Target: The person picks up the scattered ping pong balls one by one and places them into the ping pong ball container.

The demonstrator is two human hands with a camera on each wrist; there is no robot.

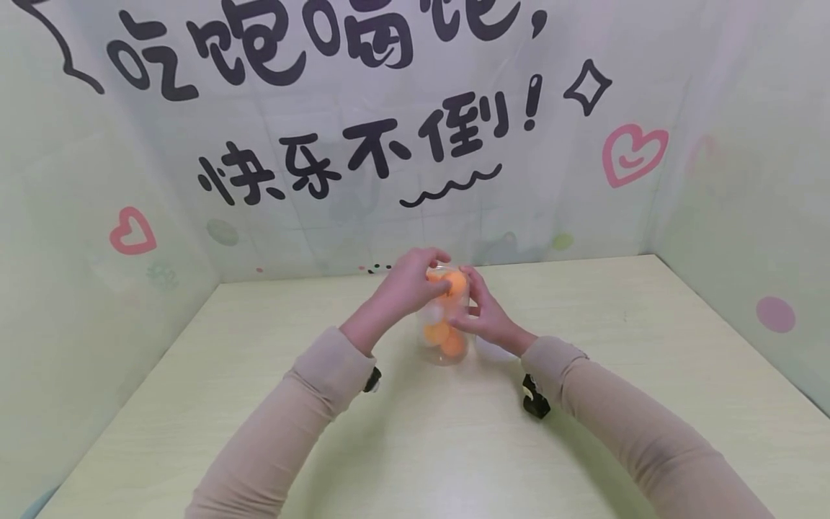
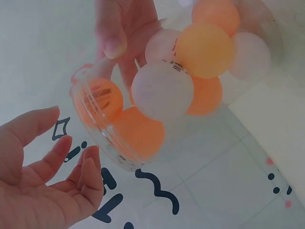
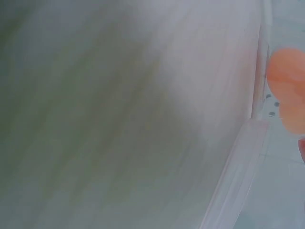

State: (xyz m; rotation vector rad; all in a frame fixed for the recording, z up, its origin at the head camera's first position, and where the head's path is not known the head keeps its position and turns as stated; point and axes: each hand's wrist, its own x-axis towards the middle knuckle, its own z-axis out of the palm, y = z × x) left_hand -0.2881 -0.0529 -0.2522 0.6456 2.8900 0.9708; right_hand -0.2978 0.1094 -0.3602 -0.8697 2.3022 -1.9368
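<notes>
A clear round jar (image 1: 431,358) stands on the table, holding several orange and white ping-pong balls. My right hand (image 1: 491,317) grips its right side near the top, fingers and thumb around the wall. The left wrist view shows that thumb at the jar's rim (image 2: 108,139), with an orange ball (image 2: 97,101) just inside it. My left hand (image 1: 415,280) is by the mouth, its fingers loosely bent and apart from the rim, holding nothing. Only orange balls (image 3: 287,78) and a fingertip (image 3: 302,149) show at the right edge of the right wrist view.
Next to the jar's base lies a pale, see-through thing (image 1: 494,351), partly hidden by my right hand. The light wooden table (image 1: 415,447) meets a white printed back wall (image 1: 311,238) just behind the jar. Side walls stand left and right.
</notes>
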